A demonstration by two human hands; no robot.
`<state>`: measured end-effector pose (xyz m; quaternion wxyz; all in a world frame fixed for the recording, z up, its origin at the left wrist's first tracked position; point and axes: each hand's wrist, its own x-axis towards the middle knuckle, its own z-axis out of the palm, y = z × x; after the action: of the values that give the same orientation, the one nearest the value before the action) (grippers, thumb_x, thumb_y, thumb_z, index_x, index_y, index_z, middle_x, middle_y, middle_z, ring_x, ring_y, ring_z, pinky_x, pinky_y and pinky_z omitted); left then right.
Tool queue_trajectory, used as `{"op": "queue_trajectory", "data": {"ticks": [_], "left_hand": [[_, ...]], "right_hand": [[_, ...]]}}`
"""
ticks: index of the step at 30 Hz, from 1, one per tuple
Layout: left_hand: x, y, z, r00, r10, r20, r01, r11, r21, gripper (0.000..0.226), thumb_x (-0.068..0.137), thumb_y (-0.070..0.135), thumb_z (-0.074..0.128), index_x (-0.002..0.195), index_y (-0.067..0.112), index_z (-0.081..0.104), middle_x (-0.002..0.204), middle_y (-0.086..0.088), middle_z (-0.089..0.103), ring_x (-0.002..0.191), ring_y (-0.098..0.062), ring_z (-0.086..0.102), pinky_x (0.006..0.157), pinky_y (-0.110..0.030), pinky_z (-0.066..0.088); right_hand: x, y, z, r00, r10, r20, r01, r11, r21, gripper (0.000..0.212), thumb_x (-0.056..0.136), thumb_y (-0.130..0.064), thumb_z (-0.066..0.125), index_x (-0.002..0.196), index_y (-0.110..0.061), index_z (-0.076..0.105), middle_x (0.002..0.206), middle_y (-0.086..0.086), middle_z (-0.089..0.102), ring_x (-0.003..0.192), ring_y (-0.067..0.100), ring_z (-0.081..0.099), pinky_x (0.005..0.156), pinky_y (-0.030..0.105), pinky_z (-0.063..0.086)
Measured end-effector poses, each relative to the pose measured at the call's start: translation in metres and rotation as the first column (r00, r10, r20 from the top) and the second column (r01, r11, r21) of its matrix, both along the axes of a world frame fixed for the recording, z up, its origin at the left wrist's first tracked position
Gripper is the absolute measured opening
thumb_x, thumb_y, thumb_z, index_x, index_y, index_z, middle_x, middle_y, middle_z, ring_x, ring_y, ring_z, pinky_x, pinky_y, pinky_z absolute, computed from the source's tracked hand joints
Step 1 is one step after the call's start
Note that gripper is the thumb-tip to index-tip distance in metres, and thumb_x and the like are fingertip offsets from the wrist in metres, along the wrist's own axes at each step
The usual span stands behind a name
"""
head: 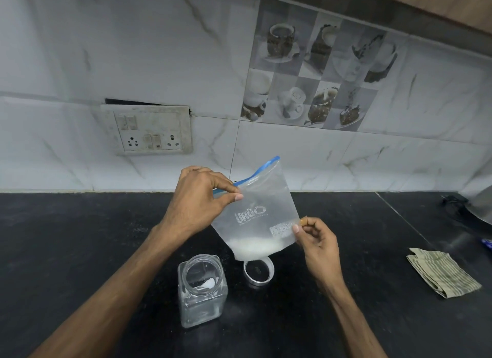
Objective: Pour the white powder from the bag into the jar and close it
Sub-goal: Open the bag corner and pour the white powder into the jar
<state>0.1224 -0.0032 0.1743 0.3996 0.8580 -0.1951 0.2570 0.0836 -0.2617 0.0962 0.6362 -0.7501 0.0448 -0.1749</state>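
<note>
Head view.

- Bag (255, 214): clear plastic, blue zip strip (255, 174) along the top, printed lettering on the face. Held in the air between the two hands, tilted, zip end up and away.
- White powder (253, 247): small heap settled in the bag's lowest corner.
- Left hand (202, 198): thumb and fingers pinch the bag's top edge at the zip strip.
- Right hand (314, 240): thumb and forefinger pinch the bag's lower side edge. The two hands are apart, each clamped on the bag.
- Jar (202, 291): clear, square-bodied, mouth open, upright on the counter (66, 238) below the left hand, beside the left forearm. A little white powder lies inside.
- Lid (258, 273): round, lying on the counter just under the bag's bottom, between jar and right wrist.
- Striped cloth (442, 272): folded, well out beyond the right hand.
- Switch plate (151, 130): on the tiled wall, above and beyond the left hand.
</note>
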Motion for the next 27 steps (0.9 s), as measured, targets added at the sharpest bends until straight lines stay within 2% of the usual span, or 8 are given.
{"op": "queue_trajectory", "data": {"ticks": [3,6,11,14,17,21,24,27], "left_hand": [[-0.001,0.003,0.002,1.000,-0.008,0.009,0.008,1.000,-0.007,0.008,0.075,0.038,0.082,0.081,0.032,0.080,0.087,0.020,0.075,0.090,-0.002,0.064,0.103,-0.037,0.036],[0.000,0.006,0.005,1.000,-0.012,0.006,0.012,1.000,0.012,0.008,0.075,0.038,0.081,0.081,0.032,0.080,0.086,0.022,0.074,0.091,-0.003,0.065,0.104,-0.040,0.038],[0.002,0.007,0.003,0.999,-0.007,-0.032,0.008,1.000,0.015,0.009,0.074,0.039,0.081,0.081,0.033,0.080,0.083,0.026,0.070,0.094,-0.004,0.064,0.106,-0.042,0.037],[0.003,0.007,0.001,0.999,-0.037,-0.032,0.037,0.999,0.020,0.007,0.074,0.036,0.083,0.079,0.034,0.080,0.078,0.035,0.063,0.091,-0.004,0.066,0.104,-0.047,0.041],[0.006,0.009,-0.003,0.998,-0.056,-0.036,0.056,0.998,0.003,0.006,0.073,0.038,0.083,0.078,0.036,0.079,0.077,0.037,0.062,0.090,-0.005,0.068,0.099,-0.052,0.045],[0.006,0.006,-0.005,0.997,-0.058,-0.052,0.058,0.998,-0.001,0.009,0.072,0.040,0.082,0.080,0.037,0.079,0.078,0.040,0.059,0.092,-0.004,0.066,0.101,-0.051,0.043],[0.006,0.004,-0.007,0.996,-0.063,-0.057,0.064,0.998,0.007,0.009,0.072,0.040,0.082,0.080,0.038,0.079,0.077,0.041,0.058,0.091,-0.003,0.066,0.102,-0.051,0.042],[0.008,0.004,-0.011,0.996,-0.056,-0.075,0.055,0.998,-0.012,0.011,0.071,0.041,0.081,0.081,0.037,0.079,0.079,0.037,0.061,0.091,-0.004,0.066,0.101,-0.051,0.044]], "right_hand": [[-0.004,0.001,0.000,0.999,0.037,-0.011,-0.036,0.995,0.096,0.027,0.081,0.006,0.074,0.105,-0.003,0.063,0.098,0.015,0.071,0.088,0.019,0.069,0.082,0.027,0.058],[-0.004,-0.001,-0.002,1.000,0.001,-0.016,0.000,0.997,0.072,0.035,0.077,0.008,0.077,0.104,-0.008,0.063,0.089,0.014,0.074,0.083,0.023,0.070,0.080,0.029,0.058],[-0.006,0.008,-0.006,0.993,-0.108,0.038,0.108,0.994,0.020,0.024,0.077,-0.007,0.082,0.091,-0.020,0.068,0.073,0.008,0.072,0.071,0.019,0.068,0.078,0.038,0.055],[-0.008,0.010,-0.005,0.995,-0.081,0.063,0.086,0.993,-0.077,0.027,0.078,-0.005,0.081,0.094,-0.021,0.067,0.075,0.004,0.073,0.074,0.017,0.068,0.079,0.032,0.054],[-0.006,0.007,0.000,0.984,-0.155,0.084,0.156,0.988,-0.006,0.027,0.079,-0.003,0.079,0.092,-0.021,0.064,0.075,0.003,0.073,0.070,0.012,0.065,0.074,0.026,0.052],[-0.005,0.007,0.000,0.972,-0.200,0.124,0.204,0.979,-0.022,0.023,0.080,-0.001,0.078,0.083,-0.019,0.064,0.075,-0.003,0.069,0.065,0.007,0.058,0.068,0.023,0.051],[-0.004,0.010,-0.004,0.984,-0.134,0.116,0.148,0.982,-0.119,0.026,0.079,0.001,0.077,0.070,-0.020,0.065,0.071,-0.008,0.065,0.061,0.006,0.051,0.063,0.021,0.048],[-0.004,0.009,-0.008,0.977,-0.179,0.114,0.192,0.975,-0.115,0.024,0.079,-0.003,0.078,0.070,-0.022,0.067,0.071,-0.012,0.066,0.058,0.004,0.048,0.059,0.020,0.047]]}}
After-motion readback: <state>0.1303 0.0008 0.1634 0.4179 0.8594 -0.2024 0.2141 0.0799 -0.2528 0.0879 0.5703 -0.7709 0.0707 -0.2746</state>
